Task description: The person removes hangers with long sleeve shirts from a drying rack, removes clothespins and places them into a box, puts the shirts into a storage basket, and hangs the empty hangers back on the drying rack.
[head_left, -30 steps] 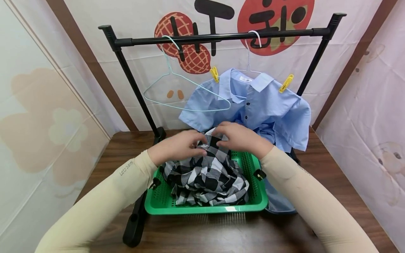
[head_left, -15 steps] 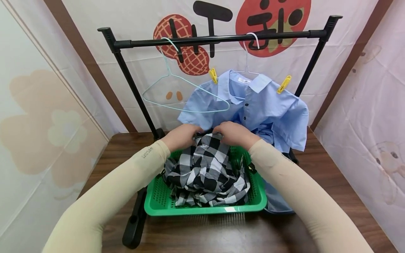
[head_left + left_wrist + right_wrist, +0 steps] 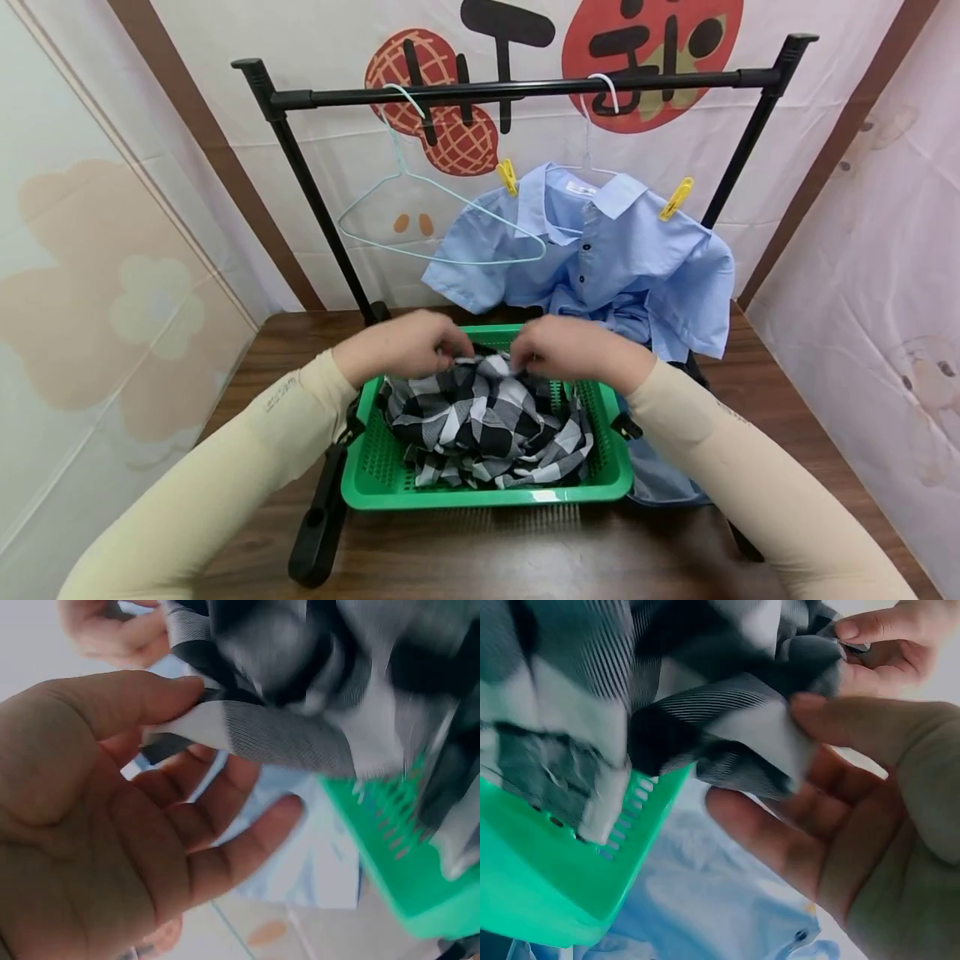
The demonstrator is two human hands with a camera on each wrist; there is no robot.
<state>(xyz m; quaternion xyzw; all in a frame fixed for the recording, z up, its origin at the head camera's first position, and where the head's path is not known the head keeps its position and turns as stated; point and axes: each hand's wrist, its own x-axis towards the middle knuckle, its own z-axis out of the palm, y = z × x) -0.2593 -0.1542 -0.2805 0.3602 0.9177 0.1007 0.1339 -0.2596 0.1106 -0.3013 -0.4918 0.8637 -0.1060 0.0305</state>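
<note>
A black, grey and white checked cloth garment [image 3: 480, 421] lies crumpled in a green plastic basket [image 3: 487, 499]. At the pile's far side my left hand [image 3: 408, 343] pinches a fold of it between thumb and index finger, the other fingers loosely spread in the left wrist view. My right hand [image 3: 573, 350] pinches another fold nearby, thumb on top, as the right wrist view shows. The two hands face each other a short gap apart, with the cloth's edge raised between them.
A black rack [image 3: 517, 88] stands behind the basket on the wooden table [image 3: 517, 554]. From it hang a bare light-blue wire hanger [image 3: 442, 262] and a blue short-sleeved shirt [image 3: 615, 242] with yellow clips [image 3: 677, 200]. Black clips [image 3: 626, 427] sit at the basket's sides.
Both hands reached into the checked garment and took hold of it. Its far part was lifted half a second ago; the hands and cloth are now lower and nearer.
</note>
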